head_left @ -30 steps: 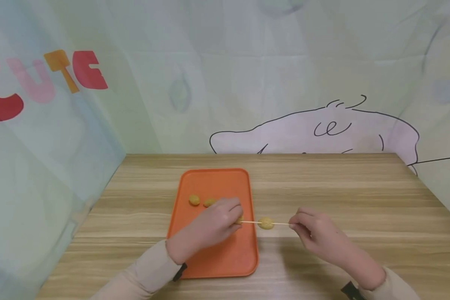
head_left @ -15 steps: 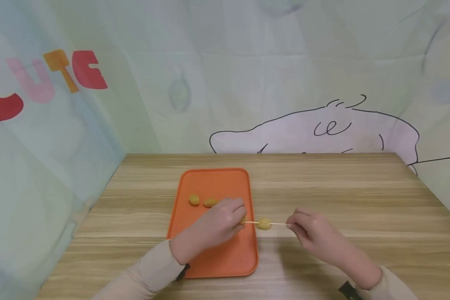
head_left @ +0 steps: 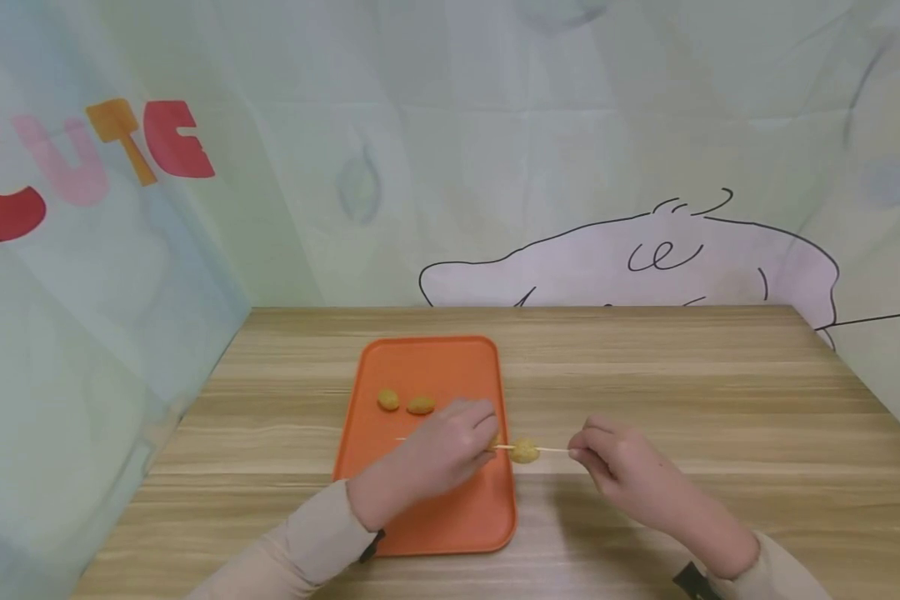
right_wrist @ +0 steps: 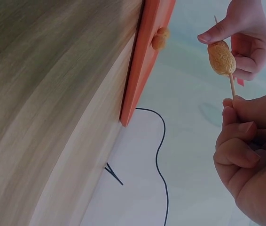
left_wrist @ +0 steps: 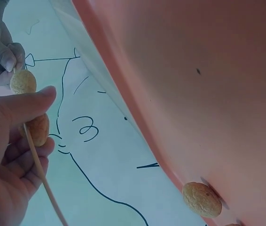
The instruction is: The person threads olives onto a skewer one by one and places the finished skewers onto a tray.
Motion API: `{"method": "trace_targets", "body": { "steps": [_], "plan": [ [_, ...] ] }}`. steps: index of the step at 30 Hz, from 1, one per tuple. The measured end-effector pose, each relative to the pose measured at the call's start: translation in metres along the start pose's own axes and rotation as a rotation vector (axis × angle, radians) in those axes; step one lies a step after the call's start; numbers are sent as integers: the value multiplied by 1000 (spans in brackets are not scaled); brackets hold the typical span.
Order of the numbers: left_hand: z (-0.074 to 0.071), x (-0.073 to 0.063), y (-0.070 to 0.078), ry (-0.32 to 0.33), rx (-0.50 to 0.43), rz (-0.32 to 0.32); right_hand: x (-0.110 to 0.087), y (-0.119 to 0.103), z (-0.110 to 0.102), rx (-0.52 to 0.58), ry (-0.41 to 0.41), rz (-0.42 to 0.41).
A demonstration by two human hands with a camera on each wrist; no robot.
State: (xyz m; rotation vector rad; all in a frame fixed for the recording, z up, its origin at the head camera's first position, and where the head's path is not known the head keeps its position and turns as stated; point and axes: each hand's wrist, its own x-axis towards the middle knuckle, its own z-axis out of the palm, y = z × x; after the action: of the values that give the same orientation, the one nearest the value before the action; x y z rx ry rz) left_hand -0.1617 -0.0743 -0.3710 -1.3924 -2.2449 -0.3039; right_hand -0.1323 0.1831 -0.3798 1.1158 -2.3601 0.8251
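A thin wooden skewer (head_left: 553, 450) is held level between the two hands, over the right edge of the orange tray (head_left: 435, 529). On it sits a golden-brown, wrinkled oval food ball (head_left: 525, 451). My left hand (head_left: 450, 446) grips a second such ball (left_wrist: 40, 130) between thumb and fingers, the skewer running along it and trailing out past the palm in the left wrist view. My right hand (head_left: 622, 467) pinches the skewer near its right end with thumb and forefinger. In the head view, the left fingers mostly hide the second ball.
Two more golden-brown balls, a rounder one (head_left: 388, 400) and a longer one (head_left: 421, 405), lie in the tray's middle left. The tray rests on a wood-grain table (head_left: 645, 358). Behind stands a printed cloth backdrop (head_left: 495, 150).
My left hand has shifted slightly right and my right hand slightly left, narrowing the distance between them. The skewer's left end now shows beyond my left hand, and the longer tray ball is uncovered.
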Motion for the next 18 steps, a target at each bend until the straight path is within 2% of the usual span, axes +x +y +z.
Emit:
{"method": "trace_targets", "body": {
  "steps": [5, 12, 18],
  "plan": [
    [2, 1, 2, 1, 12, -15, 1, 0, 0, 1, -1, 6],
    [0, 4, 3, -48, -9, -98, 0, 1, -1, 1, 0, 36],
    [-8, 6, 0, -64, -1, -135, -2, 3, -2, -25, 2, 54]
  ]
}}
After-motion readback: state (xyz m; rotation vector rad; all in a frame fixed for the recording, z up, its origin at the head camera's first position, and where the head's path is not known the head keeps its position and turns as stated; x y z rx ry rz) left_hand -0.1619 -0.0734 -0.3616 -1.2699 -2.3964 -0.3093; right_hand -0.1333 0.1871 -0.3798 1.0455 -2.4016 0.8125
